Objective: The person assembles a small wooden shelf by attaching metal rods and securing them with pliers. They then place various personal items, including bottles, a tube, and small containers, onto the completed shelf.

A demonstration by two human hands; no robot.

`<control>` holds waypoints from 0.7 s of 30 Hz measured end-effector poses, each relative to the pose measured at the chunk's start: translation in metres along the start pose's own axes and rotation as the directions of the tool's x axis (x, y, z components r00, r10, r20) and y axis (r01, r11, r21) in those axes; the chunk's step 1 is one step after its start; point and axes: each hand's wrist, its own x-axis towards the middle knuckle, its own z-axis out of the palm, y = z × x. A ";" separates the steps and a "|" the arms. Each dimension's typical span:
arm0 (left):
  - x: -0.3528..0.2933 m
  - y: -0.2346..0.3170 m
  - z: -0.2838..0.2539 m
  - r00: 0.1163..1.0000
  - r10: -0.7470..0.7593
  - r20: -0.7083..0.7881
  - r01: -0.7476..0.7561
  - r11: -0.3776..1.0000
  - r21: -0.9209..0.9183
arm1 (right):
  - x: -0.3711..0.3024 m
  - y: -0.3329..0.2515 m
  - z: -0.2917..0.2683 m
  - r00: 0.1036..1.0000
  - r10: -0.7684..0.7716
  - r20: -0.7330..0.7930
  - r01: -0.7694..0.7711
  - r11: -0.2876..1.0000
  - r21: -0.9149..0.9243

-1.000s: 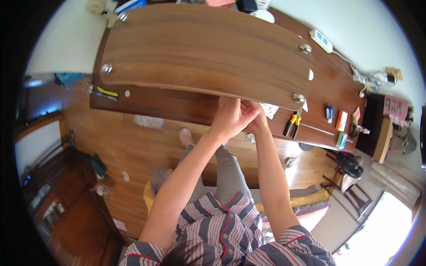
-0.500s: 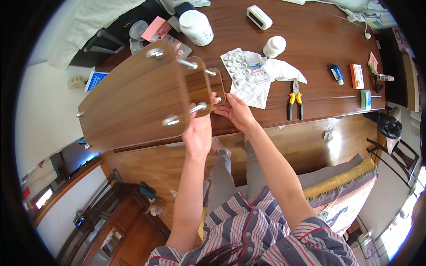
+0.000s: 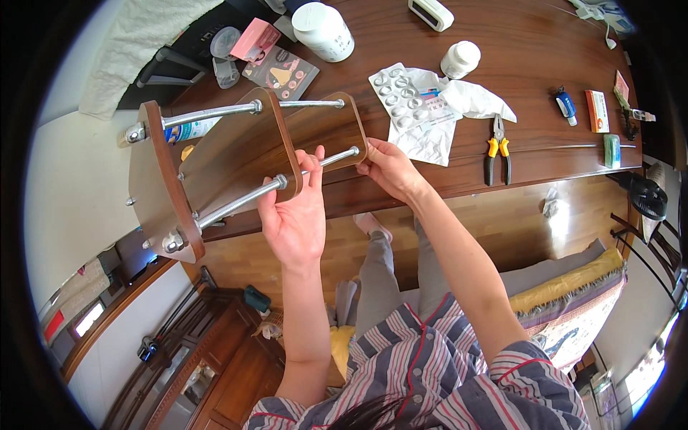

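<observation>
A three-tiered wooden rack (image 3: 283,143), its brown boards joined by threaded metal rods with nuts, is held on its side above the left part of the table. My left hand (image 3: 297,222) grips it by the middle board's lower corner, fingers beside the rod. My right hand (image 3: 393,166) pinches the lower corner of the smallest end board, near the nut on the lower rod (image 3: 340,158). The largest board (image 3: 168,183) is at the far left, with cap nuts on its outer face. Some fingertips are hidden behind the boards.
On the brown table (image 3: 430,190) lie pliers (image 3: 497,150), a blister pack (image 3: 398,97), crumpled white paper (image 3: 423,143) and a small white bottle (image 3: 460,60). A large white jar (image 3: 322,32), a pink box (image 3: 256,41) and a grey box (image 3: 281,74) stand behind the rack.
The rack has turned from showing the large board's broad face to showing its edges and long rods. My left hand now sits between the boards; my right hand keeps to the end board.
</observation>
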 end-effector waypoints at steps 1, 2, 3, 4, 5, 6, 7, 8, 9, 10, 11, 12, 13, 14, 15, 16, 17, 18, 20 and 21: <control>0.000 0.001 0.000 1.000 -0.004 -0.009 0.004 1.000 0.008 | 0.000 0.002 0.000 0.999 -0.015 0.034 0.014 1.000 0.013; 0.000 0.002 0.001 1.000 -0.004 0.006 0.004 1.000 -0.009 | 0.001 0.003 0.001 0.999 -0.034 0.030 0.033 0.999 0.017; 0.000 0.004 0.002 1.000 -0.005 0.018 0.005 1.000 -0.020 | 0.001 0.005 0.004 0.998 -0.054 0.028 0.053 0.998 0.021; 0.001 0.006 0.003 1.000 -0.005 0.029 0.006 0.999 -0.032 | 0.001 0.007 0.006 0.997 -0.073 0.025 0.073 0.997 0.025; 0.001 0.009 0.005 1.000 -0.003 0.006 0.004 0.999 -0.045 | 0.000 0.008 0.009 0.998 -0.070 0.002 0.070 0.998 0.007; 0.000 0.013 0.007 1.000 -0.002 -0.017 0.002 0.998 -0.057 | -0.002 0.008 0.013 0.998 -0.068 -0.020 0.067 0.998 -0.010; 0.000 0.016 0.008 1.000 0.000 -0.031 -0.002 0.998 -0.069 | -0.003 0.008 0.016 0.997 -0.066 -0.042 0.065 0.998 -0.025; 0.002 0.020 0.009 1.000 0.002 -0.010 -0.002 0.999 -0.046 | -0.003 0.006 0.019 0.999 -0.031 0.030 0.032 0.999 -0.028; 0.003 0.025 0.009 1.000 0.005 0.018 -0.004 1.000 -0.024 | -0.003 0.004 0.022 0.995 0.006 0.102 -0.002 0.999 -0.032; 0.005 0.029 0.010 0.999 0.006 0.047 -0.006 1.000 -0.002 | -0.002 0.003 0.024 0.988 0.056 0.143 -0.050 0.998 -0.046; 0.003 0.031 0.010 0.999 0.014 -0.046 -0.014 1.000 -0.005 | 0.000 0.003 0.028 0.979 0.064 0.191 -0.056 0.997 -0.050; 0.003 0.034 0.010 0.999 0.017 -0.032 -0.017 1.000 -0.013 | 0.000 0.003 0.032 0.985 0.047 0.168 -0.043 0.999 -0.029; 0.004 0.037 0.010 0.999 0.021 -0.032 -0.021 1.000 -0.023 | 0.000 0.004 0.036 0.989 0.030 0.145 -0.029 1.000 -0.009; 0.003 0.041 0.009 0.999 0.027 -0.040 -0.028 0.999 -0.031 | 0.001 0.008 0.041 0.991 0.011 0.137 -0.013 1.000 0.017; 0.003 0.042 0.008 0.997 0.034 -0.063 -0.037 0.999 -0.035 | 0.001 0.010 0.045 0.994 -0.018 0.104 0.017 1.000 0.005; 0.002 0.043 0.007 0.999 0.033 -0.042 -0.035 0.999 -0.038 | 0.002 0.012 0.049 0.995 -0.050 0.087 0.051 0.999 -0.002; 0.002 0.044 0.006 0.999 0.036 -0.025 -0.036 0.999 -0.040 | 0.003 0.013 0.052 0.996 -0.071 0.056 0.072 0.997 -0.015; 0.002 0.045 0.006 0.999 0.037 0.005 -0.036 0.999 -0.040 | 0.003 0.014 0.056 0.994 -0.100 0.054 0.101 0.995 -0.016; 0.001 0.046 0.005 0.997 0.057 -0.045 -0.059 0.997 -0.044 | 0.003 0.013 0.061 0.993 -0.115 -0.002 0.115 0.993 -0.024; 0.001 0.046 0.005 0.996 0.066 -0.063 -0.069 0.997 -0.045 | 0.001 0.011 0.062 0.988 -0.152 0.008 0.150 0.969 -0.197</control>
